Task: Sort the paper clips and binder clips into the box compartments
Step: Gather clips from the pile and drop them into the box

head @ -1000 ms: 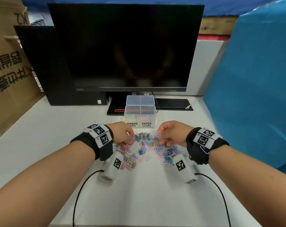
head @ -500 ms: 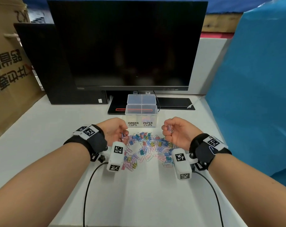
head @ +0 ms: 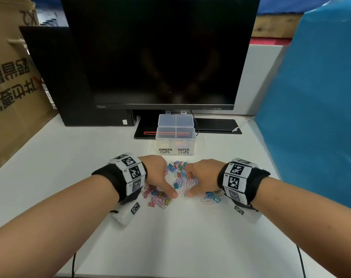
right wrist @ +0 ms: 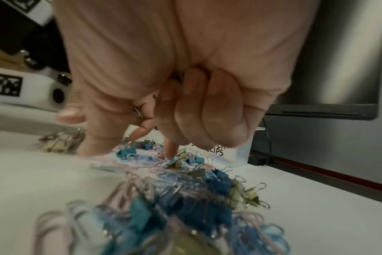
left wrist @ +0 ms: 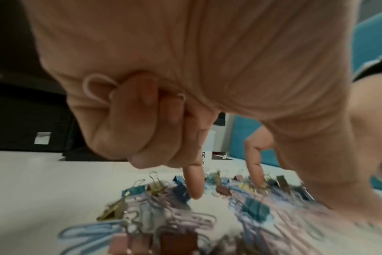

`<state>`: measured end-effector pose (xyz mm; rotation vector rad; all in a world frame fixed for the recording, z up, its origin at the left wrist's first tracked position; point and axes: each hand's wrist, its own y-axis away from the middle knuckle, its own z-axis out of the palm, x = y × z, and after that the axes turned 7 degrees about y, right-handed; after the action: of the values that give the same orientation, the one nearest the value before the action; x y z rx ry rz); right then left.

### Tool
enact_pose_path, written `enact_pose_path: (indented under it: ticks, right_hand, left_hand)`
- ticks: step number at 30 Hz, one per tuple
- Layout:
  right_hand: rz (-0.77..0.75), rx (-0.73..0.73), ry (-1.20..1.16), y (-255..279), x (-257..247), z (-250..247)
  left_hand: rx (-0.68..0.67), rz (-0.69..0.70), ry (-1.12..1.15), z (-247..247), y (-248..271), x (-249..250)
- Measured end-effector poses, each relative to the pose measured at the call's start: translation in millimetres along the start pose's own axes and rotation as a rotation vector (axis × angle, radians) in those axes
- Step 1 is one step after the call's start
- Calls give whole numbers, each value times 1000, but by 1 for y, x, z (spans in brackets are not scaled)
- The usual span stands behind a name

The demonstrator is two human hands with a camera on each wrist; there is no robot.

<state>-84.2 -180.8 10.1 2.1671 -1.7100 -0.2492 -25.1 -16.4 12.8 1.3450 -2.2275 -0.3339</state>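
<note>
A mixed pile of coloured paper clips and binder clips (head: 178, 177) lies on the white table in front of the clear two-part box (head: 175, 127), labelled BINDER CLIPS on the left and PAPER CLIPS on the right. My left hand (head: 166, 183) is palm-down on the pile's left half. Its curled outer fingers hold a pink paper clip (left wrist: 92, 86) against the palm, while the index finger (left wrist: 194, 186) pokes into the pile (left wrist: 251, 207). My right hand (head: 198, 181) mirrors it on the right, with a paper clip (right wrist: 137, 110) tucked under curled fingers and the thumb (right wrist: 94, 143) on the clips (right wrist: 185, 189).
A black monitor (head: 160, 53) and its flat base (head: 216, 126) stand just behind the box. A cardboard carton (head: 10, 87) stands along the left and a blue sheet (head: 315, 107) along the right. White table (head: 180, 237) stretches toward me in front of the pile.
Half a second ago both hands were lifted and turned up, each showing a paper clip. Now they have turned palm-down and dropped back onto the pile, closer together.
</note>
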Motion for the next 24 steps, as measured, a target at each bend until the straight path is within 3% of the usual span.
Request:
enact_pose_path:
  ticks: [5, 13, 24]
  right_hand:
    - [-41, 26, 68, -7, -12, 4]
    - [-21, 16, 176, -19, -26, 12]
    - [45, -68, 126, -20, -23, 8]
  left_hand:
    - [-18, 56, -170, 13, -6, 8]
    - [-20, 64, -126, 21, -9, 10]
    - [-4, -58, -181, 1, -2, 6]
